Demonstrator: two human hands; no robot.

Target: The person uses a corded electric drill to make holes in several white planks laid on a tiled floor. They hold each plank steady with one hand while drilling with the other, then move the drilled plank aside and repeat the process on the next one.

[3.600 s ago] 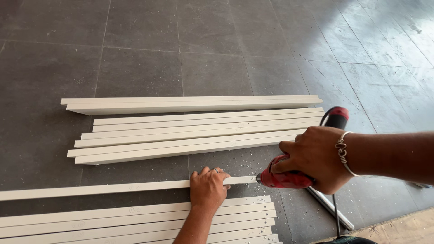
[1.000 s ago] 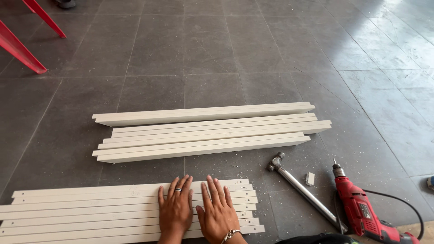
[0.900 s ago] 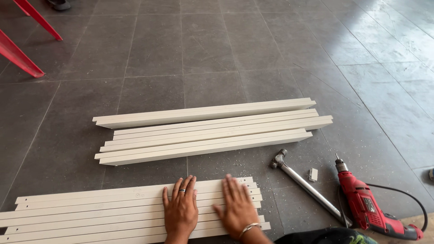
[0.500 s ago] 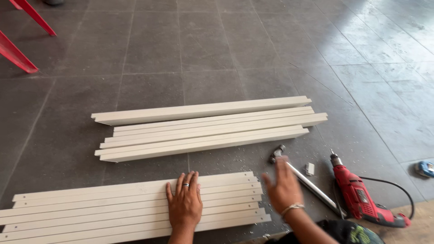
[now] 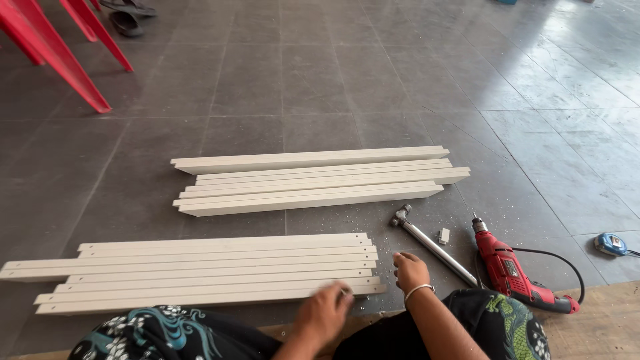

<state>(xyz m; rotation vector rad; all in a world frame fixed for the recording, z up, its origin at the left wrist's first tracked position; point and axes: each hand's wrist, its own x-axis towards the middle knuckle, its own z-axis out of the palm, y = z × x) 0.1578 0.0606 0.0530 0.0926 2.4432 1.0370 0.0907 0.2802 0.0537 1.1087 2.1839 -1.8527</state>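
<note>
Beside the near stack of pale wooden slats [image 5: 213, 270], the blurred left hand [image 5: 325, 315] sweeps its end, fingers unreadable; right hand [image 5: 410, 270], fingers curled empty, should square the ends flush.

Left hand [image 5: 325, 310] blurred, seemingly loosely curled; right hand [image 5: 410, 270] lowered, fingers bent.

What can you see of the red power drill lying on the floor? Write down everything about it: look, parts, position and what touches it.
The red power drill lies on its side on the grey tiled floor, to the person's right. Its body looks like red plastic with a dark panel, and the metal chuck points away from the person. A black cord loops from its handle end. No hand touches it; the right hand rests apart from it, beyond a metal hammer that lies between them.
</note>
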